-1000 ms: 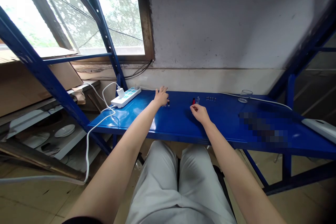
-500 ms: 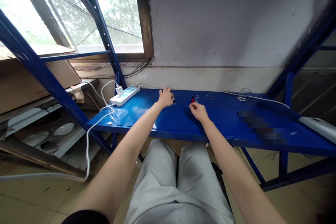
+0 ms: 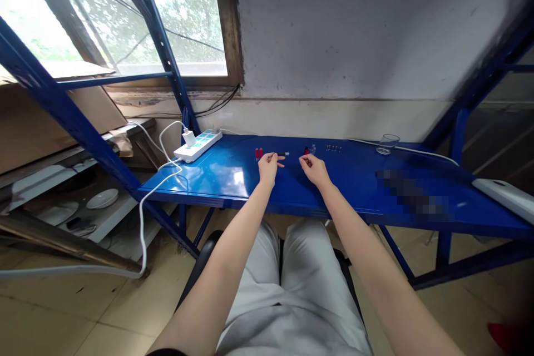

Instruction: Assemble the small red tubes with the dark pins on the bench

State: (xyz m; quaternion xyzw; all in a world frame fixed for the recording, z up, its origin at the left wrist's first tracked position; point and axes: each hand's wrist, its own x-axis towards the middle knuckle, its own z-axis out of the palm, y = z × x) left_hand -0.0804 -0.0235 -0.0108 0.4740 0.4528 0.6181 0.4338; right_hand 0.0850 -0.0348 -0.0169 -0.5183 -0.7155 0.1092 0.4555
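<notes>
My left hand (image 3: 268, 165) hovers over the blue metal shelf (image 3: 233, 178), its fingers pinched on a small dark stick-like piece (image 3: 282, 154) that points to the right. Two small red pieces (image 3: 258, 153) lie on the shelf just left of that hand. My right hand (image 3: 314, 168) is a hand's width to the right, with fingers curled into a pinch; what they hold is too small to make out. Just beyond the right hand lie a red piece and a clear piece (image 3: 309, 149). Farther right, a short row of tiny dark parts (image 3: 334, 148) lies on the shelf.
A white power strip (image 3: 198, 146) with a plugged charger and white cable (image 3: 142, 211) lies at the shelf's left end. A small glass (image 3: 387, 142) stands at the back right beside a white cord. A white device (image 3: 503, 192) rests far right. Blue rack posts (image 3: 62, 105) flank the shelf.
My left hand has drawn back from the far side of the shelf toward me, carrying the dark piece and uncovering the red pieces. The right hand moved slightly toward the left hand.
</notes>
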